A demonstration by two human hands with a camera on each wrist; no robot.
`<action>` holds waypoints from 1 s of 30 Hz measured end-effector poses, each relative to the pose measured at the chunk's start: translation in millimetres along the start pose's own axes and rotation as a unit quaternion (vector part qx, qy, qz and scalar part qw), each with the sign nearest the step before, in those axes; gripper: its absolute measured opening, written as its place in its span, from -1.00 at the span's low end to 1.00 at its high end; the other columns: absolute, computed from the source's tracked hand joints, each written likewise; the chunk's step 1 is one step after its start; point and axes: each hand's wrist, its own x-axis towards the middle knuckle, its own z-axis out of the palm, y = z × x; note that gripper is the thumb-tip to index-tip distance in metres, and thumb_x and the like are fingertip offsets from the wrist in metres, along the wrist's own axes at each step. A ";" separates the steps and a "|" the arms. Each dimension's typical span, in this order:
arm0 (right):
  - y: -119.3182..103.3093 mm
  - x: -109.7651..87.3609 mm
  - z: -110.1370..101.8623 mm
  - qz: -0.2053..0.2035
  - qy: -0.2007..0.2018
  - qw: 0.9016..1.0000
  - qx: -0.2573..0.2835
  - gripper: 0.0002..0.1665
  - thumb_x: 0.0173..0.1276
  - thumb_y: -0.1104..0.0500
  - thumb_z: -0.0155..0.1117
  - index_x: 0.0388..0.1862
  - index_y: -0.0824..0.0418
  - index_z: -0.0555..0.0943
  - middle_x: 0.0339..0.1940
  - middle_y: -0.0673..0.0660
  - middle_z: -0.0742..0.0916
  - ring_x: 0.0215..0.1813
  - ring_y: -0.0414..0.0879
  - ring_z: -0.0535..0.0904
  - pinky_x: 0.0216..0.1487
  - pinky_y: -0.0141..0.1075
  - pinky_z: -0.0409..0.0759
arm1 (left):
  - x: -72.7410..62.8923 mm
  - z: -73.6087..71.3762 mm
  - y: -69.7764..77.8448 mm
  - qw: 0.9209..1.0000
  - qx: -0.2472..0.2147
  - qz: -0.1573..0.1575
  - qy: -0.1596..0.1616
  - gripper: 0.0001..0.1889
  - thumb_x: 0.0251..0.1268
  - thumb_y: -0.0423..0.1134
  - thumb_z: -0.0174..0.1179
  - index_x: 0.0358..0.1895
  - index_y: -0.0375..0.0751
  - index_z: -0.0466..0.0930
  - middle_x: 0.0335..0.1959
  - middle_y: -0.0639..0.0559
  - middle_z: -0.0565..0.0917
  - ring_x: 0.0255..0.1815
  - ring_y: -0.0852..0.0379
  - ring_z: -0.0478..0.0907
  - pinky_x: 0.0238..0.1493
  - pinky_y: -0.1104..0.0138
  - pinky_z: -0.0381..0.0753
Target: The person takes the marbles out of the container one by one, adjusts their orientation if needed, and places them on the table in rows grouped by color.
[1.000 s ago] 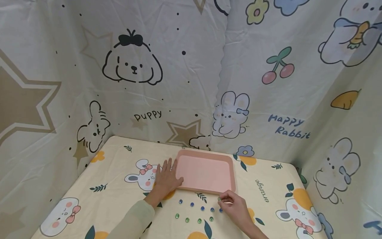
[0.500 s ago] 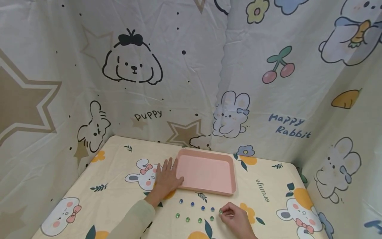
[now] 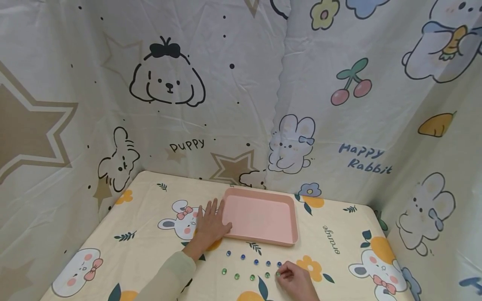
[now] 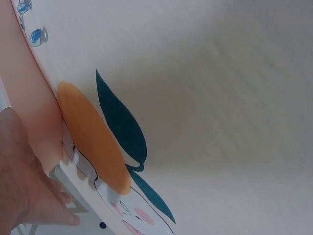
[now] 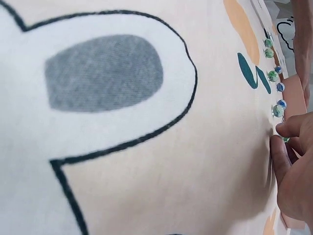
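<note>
A pink tray (image 3: 260, 217) lies toward the back of the table, and my left hand (image 3: 211, 225) rests at its left edge with straight, spread fingers. In front of it, several blue glass marbles (image 3: 256, 262) form a row, with several green glass marbles (image 3: 252, 277) in a second row closer to me. My right hand (image 3: 299, 283) is at the right end of the green row, pinching a green marble (image 5: 286, 139) between thumb and fingers, down at the cloth. The rightmost blue marble (image 3: 279, 264) sits just beyond those fingertips. In the left wrist view, the left hand (image 4: 24, 181) touches the tray wall (image 4: 32, 93).
A cream cloth (image 3: 143, 259) printed with rabbits, oranges and leaves covers the table. Patterned fabric (image 3: 226, 104) hangs as walls behind and at both sides, close past the tray's back edge.
My right hand has moved from near the tray's front right corner toward me, bringing the green marble down to the end of the green row. The left hand and tray stay put.
</note>
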 end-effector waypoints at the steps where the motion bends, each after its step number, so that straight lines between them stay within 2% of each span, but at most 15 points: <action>1: 0.7 0.1 0.4 0.000 -0.001 1.000 -0.002 -0.79 0.13 0.44 0.38 -0.39 0.14 0.64 -0.48 -0.05 0.64 -0.40 -0.15 0.53 -0.36 -0.34 0.57 | 0.0 0.0 0.2 1.000 0.001 0.000 0.000 -0.09 0.32 0.25 0.08 0.61 -0.14 0.02 0.60 -0.22 0.04 0.59 -0.22 -0.07 0.49 -0.20 -0.19; 18: -3.4 0.2 -1.8 0.006 -0.031 0.999 -0.004 -0.82 0.12 0.40 0.40 -0.39 0.15 0.62 -0.49 -0.05 0.61 -0.41 -0.15 0.52 -0.39 -0.34 0.56 | 0.7 0.1 -0.6 1.000 0.010 0.000 -0.002 -0.09 0.33 0.28 0.06 0.61 -0.13 0.00 0.60 -0.21 0.03 0.59 -0.20 -0.07 0.50 -0.20 -0.19; 30: 0.9 2.5 0.7 0.014 -0.036 0.999 -0.013 -0.81 0.14 0.40 0.39 -0.33 0.17 0.61 -0.47 -0.03 0.60 -0.40 -0.14 0.50 -0.41 -0.32 0.53 | -0.4 -0.3 -0.2 1.000 -0.007 0.000 -0.001 -0.08 0.33 0.25 0.09 0.61 -0.15 0.01 0.60 -0.23 0.03 0.59 -0.22 -0.07 0.49 -0.21 -0.23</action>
